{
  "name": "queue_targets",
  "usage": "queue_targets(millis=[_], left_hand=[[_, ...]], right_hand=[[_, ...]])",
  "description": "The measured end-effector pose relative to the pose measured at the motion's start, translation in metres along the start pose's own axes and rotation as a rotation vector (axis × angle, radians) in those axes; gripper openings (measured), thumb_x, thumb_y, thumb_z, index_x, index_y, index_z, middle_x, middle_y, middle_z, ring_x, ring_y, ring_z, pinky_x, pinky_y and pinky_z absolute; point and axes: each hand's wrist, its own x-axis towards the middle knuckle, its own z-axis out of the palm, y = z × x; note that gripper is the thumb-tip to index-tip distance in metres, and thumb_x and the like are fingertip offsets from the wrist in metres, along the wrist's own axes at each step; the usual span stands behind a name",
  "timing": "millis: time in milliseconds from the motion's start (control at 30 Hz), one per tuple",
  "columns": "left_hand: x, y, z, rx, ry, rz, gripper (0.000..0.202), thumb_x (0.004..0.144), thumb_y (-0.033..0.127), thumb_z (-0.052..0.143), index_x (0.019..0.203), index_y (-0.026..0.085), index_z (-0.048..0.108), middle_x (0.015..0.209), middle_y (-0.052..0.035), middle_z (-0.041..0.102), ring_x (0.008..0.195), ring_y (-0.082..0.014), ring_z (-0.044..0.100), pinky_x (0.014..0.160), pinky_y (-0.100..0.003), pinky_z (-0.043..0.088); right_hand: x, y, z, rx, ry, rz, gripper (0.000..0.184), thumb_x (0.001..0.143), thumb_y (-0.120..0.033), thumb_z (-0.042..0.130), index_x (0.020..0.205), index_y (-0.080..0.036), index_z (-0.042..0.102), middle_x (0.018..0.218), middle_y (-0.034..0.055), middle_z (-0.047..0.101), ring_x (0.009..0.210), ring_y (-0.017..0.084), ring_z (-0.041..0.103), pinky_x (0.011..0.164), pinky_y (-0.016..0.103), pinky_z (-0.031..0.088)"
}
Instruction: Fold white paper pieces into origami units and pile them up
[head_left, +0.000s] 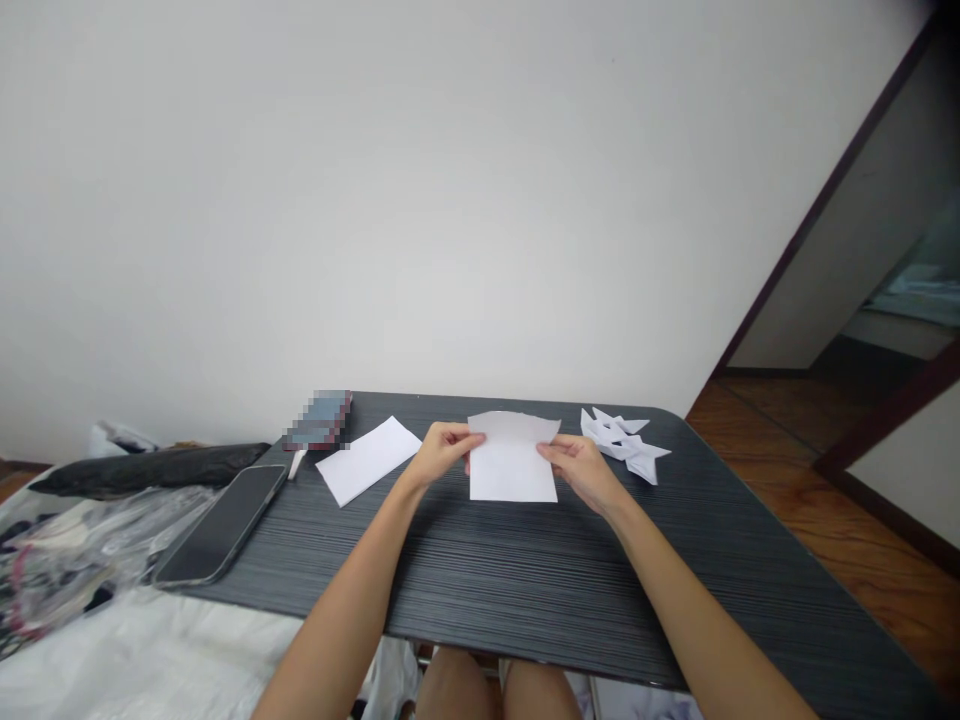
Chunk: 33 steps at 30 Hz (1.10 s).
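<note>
A white sheet of paper (pixel 514 470) is held over the dark table, its far edge curling up and its near edge straight. My left hand (pixel 445 452) pinches the sheet's left side, thumb on top. On the opposite side my right hand (pixel 581 468) grips the paper between thumb and fingers. Folded white paper stars (pixel 621 440) with pointed tips lie just beyond my right hand. To the left of my left hand rests a white paper rectangle (pixel 369 461), flat and set at an angle.
The dark wood-grain table (pixel 525 580) stands against a white wall. A smartphone (pixel 225 525) lies at its left edge, with a blurred-out item (pixel 319 420) at the back left. Plastic bags (pixel 112 540) and a long black item (pixel 150 470) lie left of the table.
</note>
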Motion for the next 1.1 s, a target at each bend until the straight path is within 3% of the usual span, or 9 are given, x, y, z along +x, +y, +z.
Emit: queue_targets(millis=[167, 267, 400, 500, 667, 767, 833, 933, 1100], left_hand=[[-0.002, 0.002, -0.001, -0.023, -0.076, -0.018, 0.027, 0.07, 0.035, 0.057, 0.058, 0.011, 0.061, 0.045, 0.0008, 0.054, 0.039, -0.0077, 0.046, 0.041, -0.019, 0.035], [-0.001, 0.002, -0.001, -0.08, -0.11, -0.041, 0.026, 0.067, 0.034, 0.06, 0.079, 0.011, 0.065, 0.059, -0.002, 0.062, 0.05, -0.0109, 0.054, 0.047, -0.021, 0.041], [-0.003, 0.003, 0.001, -0.238, -0.202, -0.132, 0.048, 0.068, 0.033, 0.06, 0.111, 0.012, 0.052, 0.072, -0.0053, 0.065, 0.061, -0.015, 0.06, 0.052, -0.022, 0.045], [-0.003, 0.001, 0.007, -0.347, -0.287, -0.225, 0.054, 0.072, 0.036, 0.057, 0.117, 0.009, 0.044, 0.07, -0.0092, 0.064, 0.056, -0.0183, 0.062, 0.044, -0.022, 0.045], [0.003, -0.005, 0.016, -0.571, -0.136, -0.281, 0.054, 0.077, 0.053, 0.038, 0.104, 0.008, 0.05, 0.074, -0.0118, 0.063, 0.056, -0.0168, 0.06, 0.043, -0.023, 0.048], [0.004, -0.002, 0.016, -0.737, -0.204, -0.338, 0.072, 0.071, 0.068, 0.021, 0.112, 0.013, 0.042, 0.089, -0.0156, 0.061, 0.067, -0.022, 0.062, 0.046, -0.027, 0.05], [0.003, 0.002, 0.015, -0.786, -0.219, -0.335, 0.074, 0.067, 0.071, 0.023, 0.115, 0.017, 0.037, 0.094, -0.0159, 0.06, 0.069, -0.0236, 0.063, 0.049, -0.028, 0.05], [0.003, 0.003, 0.015, -0.731, -0.133, -0.276, 0.058, 0.069, 0.063, 0.041, 0.108, 0.02, 0.039, 0.091, -0.0115, 0.06, 0.068, -0.0221, 0.063, 0.048, -0.025, 0.049], [0.007, -0.008, 0.018, -0.514, 0.145, -0.204, 0.031, 0.064, 0.036, 0.062, 0.08, 0.015, 0.045, 0.067, -0.0024, 0.057, 0.053, -0.0142, 0.058, 0.036, -0.016, 0.036]], right_hand=[[-0.001, -0.001, 0.001, 0.005, -0.038, -0.004, 0.033, 0.06, -0.034, 0.067, 0.086, -0.014, 0.066, 0.077, 0.007, 0.068, 0.067, 0.018, 0.062, 0.062, 0.03, 0.048], [0.0, 0.001, -0.001, 0.003, -0.03, -0.018, 0.028, 0.06, -0.03, 0.067, 0.085, -0.016, 0.067, 0.083, 0.0067, 0.068, 0.072, 0.018, 0.062, 0.067, 0.03, 0.047], [0.002, 0.002, -0.003, 0.005, 0.033, -0.077, 0.026, 0.059, -0.027, 0.067, 0.084, -0.02, 0.068, 0.09, 0.0063, 0.067, 0.082, 0.021, 0.061, 0.072, 0.031, 0.047], [0.003, 0.001, -0.003, -0.011, 0.052, -0.131, 0.025, 0.061, -0.026, 0.065, 0.085, -0.02, 0.068, 0.092, 0.0069, 0.066, 0.086, 0.022, 0.06, 0.076, 0.034, 0.047], [0.005, 0.001, -0.004, -0.246, 0.099, -0.314, 0.025, 0.069, -0.019, 0.053, 0.09, -0.021, 0.066, 0.101, 0.0033, 0.063, 0.099, 0.019, 0.055, 0.091, 0.036, 0.039], [0.007, 0.004, -0.005, -0.34, 0.123, -0.432, 0.029, 0.073, -0.016, 0.046, 0.093, -0.022, 0.065, 0.105, 0.0019, 0.061, 0.102, 0.017, 0.053, 0.095, 0.035, 0.036], [0.008, 0.008, -0.006, -0.397, 0.144, -0.495, 0.032, 0.074, -0.013, 0.043, 0.096, -0.023, 0.063, 0.108, 0.0009, 0.059, 0.104, 0.016, 0.052, 0.095, 0.035, 0.036], [0.009, 0.014, -0.005, -0.502, 0.184, -0.556, 0.037, 0.073, -0.009, 0.04, 0.1, -0.023, 0.061, 0.111, -0.0001, 0.057, 0.106, 0.016, 0.05, 0.097, 0.035, 0.035], [0.007, 0.02, 0.001, -0.591, 0.169, -0.56, 0.041, 0.071, -0.007, 0.04, 0.105, -0.022, 0.058, 0.112, -0.0001, 0.056, 0.106, 0.016, 0.05, 0.097, 0.034, 0.036]])
